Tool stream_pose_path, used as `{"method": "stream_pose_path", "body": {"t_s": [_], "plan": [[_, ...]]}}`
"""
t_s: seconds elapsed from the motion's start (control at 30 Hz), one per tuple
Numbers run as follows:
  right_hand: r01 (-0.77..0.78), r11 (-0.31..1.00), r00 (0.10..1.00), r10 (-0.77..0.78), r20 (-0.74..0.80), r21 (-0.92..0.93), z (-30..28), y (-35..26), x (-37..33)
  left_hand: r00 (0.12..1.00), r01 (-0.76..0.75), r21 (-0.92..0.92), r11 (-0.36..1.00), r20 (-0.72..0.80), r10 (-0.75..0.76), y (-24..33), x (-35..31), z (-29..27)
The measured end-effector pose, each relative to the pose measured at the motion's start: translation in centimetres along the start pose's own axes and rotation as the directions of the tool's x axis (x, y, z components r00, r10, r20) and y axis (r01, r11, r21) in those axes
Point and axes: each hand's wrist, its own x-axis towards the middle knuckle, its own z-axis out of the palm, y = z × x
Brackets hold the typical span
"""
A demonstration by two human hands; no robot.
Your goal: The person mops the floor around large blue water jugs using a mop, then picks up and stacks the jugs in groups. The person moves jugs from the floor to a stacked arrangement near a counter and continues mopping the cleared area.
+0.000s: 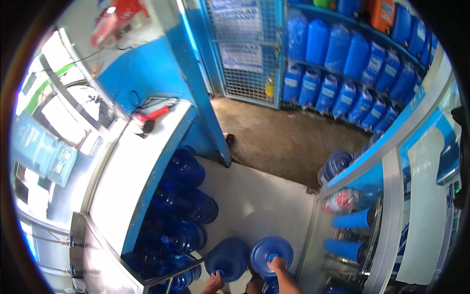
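1. At near centre, touched the neck of a left blue bottle (229,257) with bent fingers of the left hand (214,282); could not tell whether clamped.
2. Just right, clamped fingers of the right hand (277,265) on the neck of a right blue bottle (284,249).
3. Had both over pale floor (245,196), right of other blue bottles (185,167).

Beyond the two blue water jugs (229,256), pale tiles (254,198) leave a way through to the brown floor (279,139). Stacked bottles (185,208) below the white-topped counter (115,171) block the left; blue cylinders (350,220) line the right.
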Motion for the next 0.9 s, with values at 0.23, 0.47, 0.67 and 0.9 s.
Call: {"method": "stream_pose_path", "body": {"t_s": [0.23,0.47,0.67,0.9], "plan": [[0.196,0.957,0.978,-0.207,-0.031,-0.213,3.1,-1.1,-3.3,0.99,-0.036,0.041,0.999,-0.135,0.041,-1.7,-6.2,1.5],[0.516,0.594,0.798,-0.595,0.095,-0.617,2.3,-5.1,-6.1,0.929,0.139,-0.21,0.968,-0.31,-0.201,-1.1,-13.1,8.9],[0.658,-0.11,0.489,-0.69,0.534,-0.745,5.6,-11.3,-11.1,0.727,0.337,-0.779,0.529,-0.142,-0.672,-2.7,-19.0,16.7],[0.579,-0.702,0.147,-0.411,0.9,-0.415,13.8,-16.2,-20.9,0.482,0.24,-0.952,0.189,-0.052,-0.875,-3.1,-28.0,25.5]]}}
